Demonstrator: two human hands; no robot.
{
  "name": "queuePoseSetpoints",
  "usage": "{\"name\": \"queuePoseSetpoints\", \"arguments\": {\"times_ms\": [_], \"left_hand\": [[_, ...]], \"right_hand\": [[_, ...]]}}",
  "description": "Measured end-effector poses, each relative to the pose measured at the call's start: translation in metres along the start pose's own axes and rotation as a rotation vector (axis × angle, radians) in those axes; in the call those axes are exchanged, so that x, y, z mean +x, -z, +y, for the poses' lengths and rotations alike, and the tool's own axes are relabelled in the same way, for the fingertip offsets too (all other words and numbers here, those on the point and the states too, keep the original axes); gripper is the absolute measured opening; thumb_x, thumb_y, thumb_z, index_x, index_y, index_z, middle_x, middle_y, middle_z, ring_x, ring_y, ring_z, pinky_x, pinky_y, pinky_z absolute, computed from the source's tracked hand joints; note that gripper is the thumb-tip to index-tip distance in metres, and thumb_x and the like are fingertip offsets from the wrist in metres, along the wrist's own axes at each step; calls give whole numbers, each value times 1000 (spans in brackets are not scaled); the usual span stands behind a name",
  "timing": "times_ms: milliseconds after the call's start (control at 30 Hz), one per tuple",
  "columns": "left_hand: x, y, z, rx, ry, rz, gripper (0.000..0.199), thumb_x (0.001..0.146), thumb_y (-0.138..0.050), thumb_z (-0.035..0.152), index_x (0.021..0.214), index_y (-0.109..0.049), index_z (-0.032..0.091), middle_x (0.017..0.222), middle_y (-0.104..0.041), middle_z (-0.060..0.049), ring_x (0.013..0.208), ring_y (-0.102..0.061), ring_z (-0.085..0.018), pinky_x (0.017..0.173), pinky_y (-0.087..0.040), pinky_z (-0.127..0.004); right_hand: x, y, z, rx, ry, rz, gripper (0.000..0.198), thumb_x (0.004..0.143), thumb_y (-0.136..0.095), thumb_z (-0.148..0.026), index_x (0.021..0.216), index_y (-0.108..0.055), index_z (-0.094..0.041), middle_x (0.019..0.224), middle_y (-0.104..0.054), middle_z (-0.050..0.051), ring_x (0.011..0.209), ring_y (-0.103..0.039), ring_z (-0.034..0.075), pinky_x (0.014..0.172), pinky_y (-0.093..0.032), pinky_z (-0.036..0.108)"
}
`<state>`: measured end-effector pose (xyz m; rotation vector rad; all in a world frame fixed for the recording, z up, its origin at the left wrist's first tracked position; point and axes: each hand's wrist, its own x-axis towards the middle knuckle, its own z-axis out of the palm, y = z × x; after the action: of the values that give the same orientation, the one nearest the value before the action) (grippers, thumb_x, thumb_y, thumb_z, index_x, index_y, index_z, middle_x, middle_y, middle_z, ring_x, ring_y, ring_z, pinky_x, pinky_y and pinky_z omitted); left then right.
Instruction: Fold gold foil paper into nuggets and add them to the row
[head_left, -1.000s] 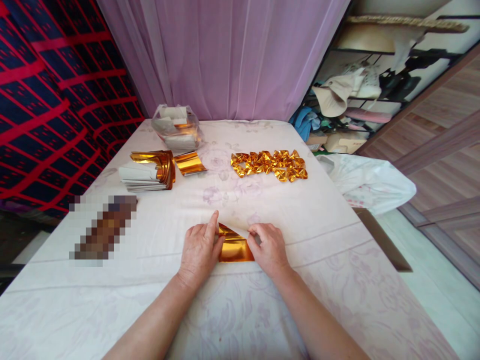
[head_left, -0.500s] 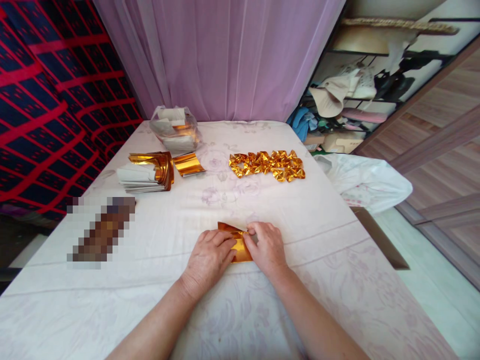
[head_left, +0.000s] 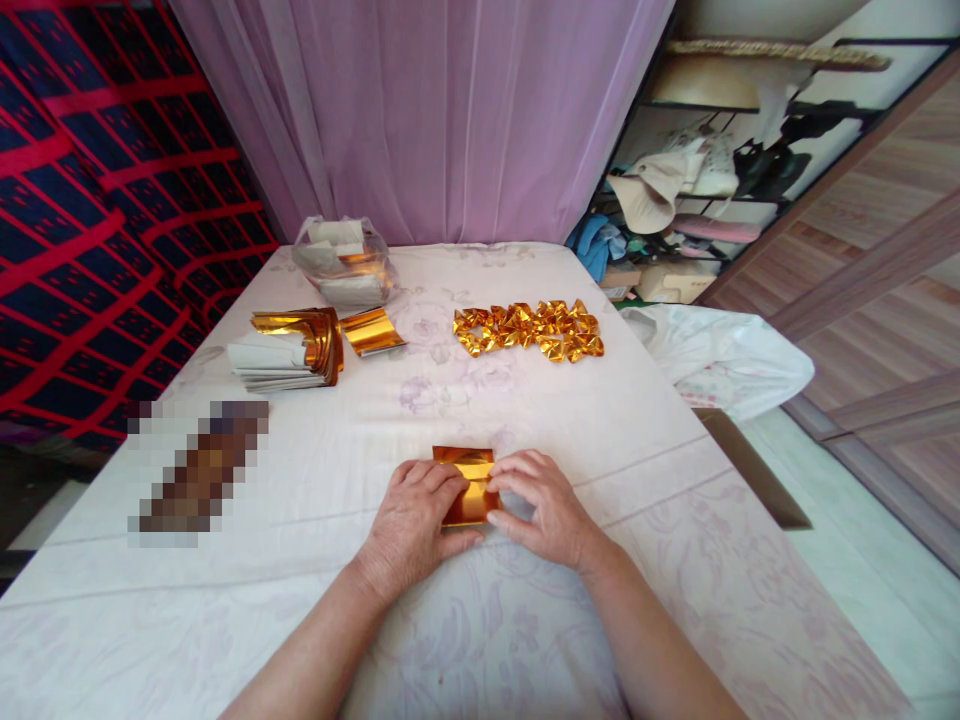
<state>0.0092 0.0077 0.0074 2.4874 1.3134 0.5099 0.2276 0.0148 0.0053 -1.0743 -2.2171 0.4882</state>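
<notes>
Now gold sheet (head_left: 475,502) partly under unclenched left hand (head_left: 415,512) — right hand (head_left: 546,508) touching right edge, thumb apart from fingers.

Purple curtain (head_left: 435,120), wood-grain panels (head_left: 855,330), pale floor (head_left: 862,580)

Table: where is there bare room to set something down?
Bare cloth lies between the foil pieces and the nearer gold sheet, and from the right hand to the right edge of the table. Another patch separates the left hand from the blurred object. Crowded: far left, where the clear bag, foil stack and loose sheet bunch together.
</notes>
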Motion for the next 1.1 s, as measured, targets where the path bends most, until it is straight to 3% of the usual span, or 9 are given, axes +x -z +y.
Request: {"name": "queuePoseSetpoints", "arguments": {"times_ms": [67,133,233,367,667,867,967,1100], "left_hand": [[0,1,0,-1,0,0,44,78,-72,51,109,-66,21,113,-67,-7,106,-57,-27,96,-40,-46],[1,2,-1,-6,0,-3,37,80,-70,47,107,-66,21,111,-68,-6,104,-57,-26,95,-41,-45],[1,3,-2,-13,-4,-2,30,86,-65,44,106,-67,21,110,-69,-6,102,-58,-25,93,-42,-44],[1,2,-4,-46,4,3,24,92,-56,39,107,-65,22,109,-69,-6,103,-58,-24,94,-42,-44],[1,-4,-9,-16,2,162,16,97,-45,22,110,-52,20,97,-70,-5,88,-64,-19,88,-48,-40],[5,-8,-8,106,27,138,15,93,-52,22,107,-58,19,91,-70,-6,86,-64,-23,86,-50,-43],[5,-8,-8,93,16,152,16,94,-51,23,107,-60,20,96,-69,-7,90,-64,-22,86,-51,-41],[1,-8,-6,128,-48,173,18,94,-51,22,107,-63,21,118,-64,-10,105,-62,-23,91,-51,-41]], "right_hand": [[-1,3,0,-19,2,-63,24,76,-74,-33,97,-67,-23,108,-67,4,101,-58,21,89,-43,38],[-2,2,2,-59,-12,-78,23,76,-75,-32,97,-69,-25,109,-67,4,102,-58,21,90,-43,39],[-2,-3,8,-111,-22,-50,9,84,-67,-26,91,-71,-25,102,-69,3,97,-59,19,87,-44,37],[-1,-9,13,-132,-33,3,14,90,-58,-24,84,-71,-23,93,-70,3,90,-60,17,82,-43,34],[1,-18,7,-166,-176,106,9,83,-63,-22,75,-66,-21,87,-68,2,85,-58,18,78,-40,33],[3,-22,4,-192,-223,129,8,84,-62,-24,78,-67,-22,81,-67,2,82,-59,19,75,-38,32],[5,-25,4,-228,-246,149,14,86,-62,-24,72,-67,-23,78,-67,1,81,-58,18,73,-37,31],[7,-27,3,-277,-260,146,14,85,-63,-24,72,-67,-23,77,-66,1,80,-58,18,72,-36,31]]}}
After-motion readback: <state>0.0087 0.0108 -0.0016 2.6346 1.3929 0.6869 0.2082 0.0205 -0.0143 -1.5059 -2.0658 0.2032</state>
